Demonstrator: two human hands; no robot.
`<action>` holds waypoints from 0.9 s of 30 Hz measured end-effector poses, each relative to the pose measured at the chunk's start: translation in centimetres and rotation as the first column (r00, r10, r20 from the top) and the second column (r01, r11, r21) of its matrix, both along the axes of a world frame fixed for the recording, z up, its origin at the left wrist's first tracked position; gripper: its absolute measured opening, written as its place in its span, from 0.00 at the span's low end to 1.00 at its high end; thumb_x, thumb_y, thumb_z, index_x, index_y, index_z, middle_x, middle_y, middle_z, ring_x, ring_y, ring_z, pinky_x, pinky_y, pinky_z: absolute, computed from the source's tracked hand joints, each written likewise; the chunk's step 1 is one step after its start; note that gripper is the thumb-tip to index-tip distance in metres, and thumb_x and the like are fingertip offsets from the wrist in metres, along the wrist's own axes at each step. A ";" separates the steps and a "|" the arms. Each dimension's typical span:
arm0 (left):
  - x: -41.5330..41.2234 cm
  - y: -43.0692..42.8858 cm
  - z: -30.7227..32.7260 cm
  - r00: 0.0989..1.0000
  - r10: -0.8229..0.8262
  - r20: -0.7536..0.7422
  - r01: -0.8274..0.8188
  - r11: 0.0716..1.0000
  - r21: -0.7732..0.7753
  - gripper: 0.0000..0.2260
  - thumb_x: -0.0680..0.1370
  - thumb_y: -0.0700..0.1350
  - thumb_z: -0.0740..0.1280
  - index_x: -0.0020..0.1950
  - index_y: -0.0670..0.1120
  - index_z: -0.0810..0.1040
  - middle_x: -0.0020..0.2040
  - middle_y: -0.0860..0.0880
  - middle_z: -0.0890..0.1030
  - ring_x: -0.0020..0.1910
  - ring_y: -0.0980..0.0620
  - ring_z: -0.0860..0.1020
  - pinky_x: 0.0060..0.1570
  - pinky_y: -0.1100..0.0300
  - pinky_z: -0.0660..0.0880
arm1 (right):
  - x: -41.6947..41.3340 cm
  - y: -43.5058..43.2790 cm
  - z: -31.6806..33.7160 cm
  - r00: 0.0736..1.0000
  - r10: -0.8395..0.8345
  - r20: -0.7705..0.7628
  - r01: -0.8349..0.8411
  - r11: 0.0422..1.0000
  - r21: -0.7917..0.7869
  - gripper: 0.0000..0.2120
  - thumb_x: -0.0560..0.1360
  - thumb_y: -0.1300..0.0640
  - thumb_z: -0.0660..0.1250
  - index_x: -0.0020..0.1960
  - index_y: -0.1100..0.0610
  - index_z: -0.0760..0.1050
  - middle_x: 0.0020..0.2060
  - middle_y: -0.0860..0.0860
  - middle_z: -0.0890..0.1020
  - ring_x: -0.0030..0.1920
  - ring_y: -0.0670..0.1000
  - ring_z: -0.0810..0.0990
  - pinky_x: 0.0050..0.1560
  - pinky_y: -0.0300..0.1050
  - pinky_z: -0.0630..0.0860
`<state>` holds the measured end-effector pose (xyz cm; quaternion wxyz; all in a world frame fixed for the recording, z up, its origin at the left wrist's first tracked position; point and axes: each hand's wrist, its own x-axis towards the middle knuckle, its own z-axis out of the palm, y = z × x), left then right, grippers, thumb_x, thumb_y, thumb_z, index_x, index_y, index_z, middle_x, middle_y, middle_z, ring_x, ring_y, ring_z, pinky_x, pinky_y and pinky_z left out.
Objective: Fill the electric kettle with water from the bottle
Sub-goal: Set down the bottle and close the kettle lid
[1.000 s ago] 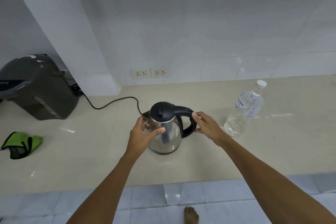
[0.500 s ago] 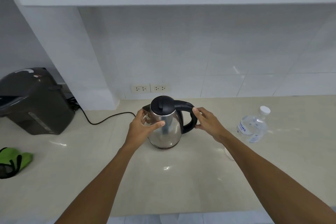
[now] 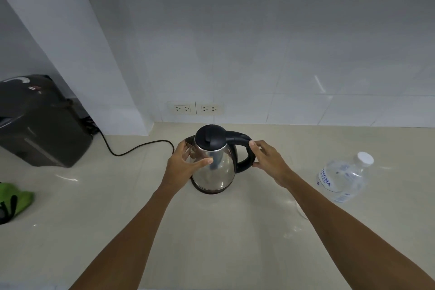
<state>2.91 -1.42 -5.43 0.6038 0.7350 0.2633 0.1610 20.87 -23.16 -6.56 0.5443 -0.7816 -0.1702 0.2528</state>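
A steel electric kettle with a black lid and black handle stands on the beige counter, lid closed. My left hand wraps the kettle's left side near the spout, thumb across the steel body. My right hand grips the black handle from the right. A clear water bottle with a white cap, cap on, stands to the right of the kettle, apart from both hands; my right forearm hides its lower part.
A dark hot-water dispenser sits at the back left, its black cord running toward the kettle. A green cloth lies at the left edge. Two wall sockets are behind the kettle. A white cabinet overhangs above.
The camera has tilted up and come closer to the counter, so the floor is out of view. Both hands have stayed on the kettle, which has not visibly moved.
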 end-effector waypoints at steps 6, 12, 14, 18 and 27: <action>0.2 0.9 -0.3 1.000 0.009 0.012 -0.009 1.000 0.009 0.32 0.68 0.48 0.86 0.68 0.59 0.77 0.63 0.63 0.82 0.67 0.62 0.78 0.71 0.51 0.75 | 0.0 0.5 -0.2 1.000 0.014 -0.007 -0.014 1.000 -0.009 0.25 0.78 0.32 0.63 0.63 0.50 0.78 0.53 0.49 0.83 0.56 0.53 0.84 0.60 0.55 0.83; 0.3 1.1 -0.7 0.999 -0.002 -0.049 0.003 0.999 0.036 0.32 0.69 0.49 0.85 0.68 0.61 0.75 0.64 0.62 0.81 0.65 0.67 0.76 0.70 0.56 0.74 | -0.5 0.6 -0.5 0.997 0.014 -0.069 -0.017 0.999 -0.042 0.25 0.79 0.33 0.61 0.65 0.50 0.76 0.56 0.50 0.81 0.60 0.54 0.83 0.63 0.53 0.82; 0.3 0.9 -0.6 0.998 -0.013 -0.061 0.015 0.999 0.044 0.32 0.70 0.48 0.84 0.69 0.61 0.73 0.64 0.64 0.80 0.65 0.67 0.76 0.69 0.59 0.73 | -0.4 0.7 0.2 0.994 0.031 -0.101 -0.040 0.995 -0.093 0.28 0.79 0.30 0.58 0.66 0.51 0.74 0.58 0.51 0.80 0.61 0.54 0.81 0.64 0.53 0.81; 0.2 0.9 -0.6 0.996 -0.027 -0.087 0.031 0.998 0.052 0.34 0.71 0.50 0.83 0.72 0.59 0.70 0.63 0.65 0.77 0.69 0.59 0.74 0.69 0.57 0.73 | 0.0 2.1 2.7 0.995 0.076 -0.070 -0.087 0.979 -0.182 0.30 0.80 0.30 0.53 0.66 0.51 0.75 0.60 0.48 0.79 0.62 0.52 0.77 0.67 0.55 0.74; 0.1 0.9 -0.5 0.993 -0.007 -0.122 0.014 0.999 0.051 0.39 0.70 0.52 0.83 0.77 0.53 0.70 0.66 0.58 0.77 0.73 0.53 0.73 0.68 0.57 0.71 | -0.5 4.0 5.4 0.999 0.039 -0.021 -0.042 0.976 -0.215 0.12 0.81 0.47 0.61 0.55 0.53 0.78 0.48 0.50 0.79 0.50 0.52 0.77 0.57 0.52 0.74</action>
